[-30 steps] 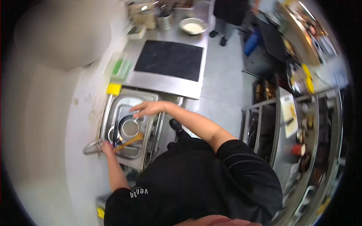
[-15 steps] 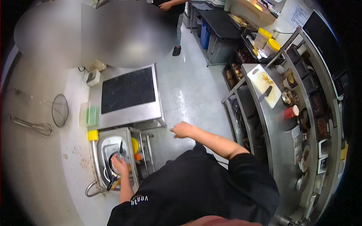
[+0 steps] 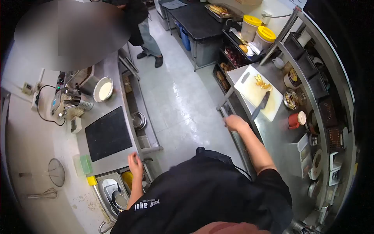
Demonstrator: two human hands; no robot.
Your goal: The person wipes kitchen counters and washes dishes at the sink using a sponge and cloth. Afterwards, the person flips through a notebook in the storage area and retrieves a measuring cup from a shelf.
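My left hand (image 3: 135,163) hovers beside the sink (image 3: 99,183), near the counter's corner. Its fingers are loosely bent and apart, with nothing in them. Inside the sink lie a dark pan (image 3: 117,197), a round strainer (image 3: 121,201) and a white dish (image 3: 110,185). My right hand (image 3: 234,123) is in the air by the front edge of the right-hand steel counter (image 3: 272,136). Its fingers curl in under the palm, and no object shows in them. Close to it, a knife (image 3: 261,105) rests on a white cutting board (image 3: 249,91) with yellow cut pieces (image 3: 261,82).
A black mat (image 3: 109,133) covers part of the left counter, with a white bowl (image 3: 104,89) beyond it. Another person (image 3: 146,35) stands at the far end of the aisle. Yellow-lidded tubs (image 3: 265,35) and a red container (image 3: 297,120) stand on the right side.
My left hand has come out of the sink and moved up to the right of it. My right hand is now nearer the right counter. The view has turned toward that counter.
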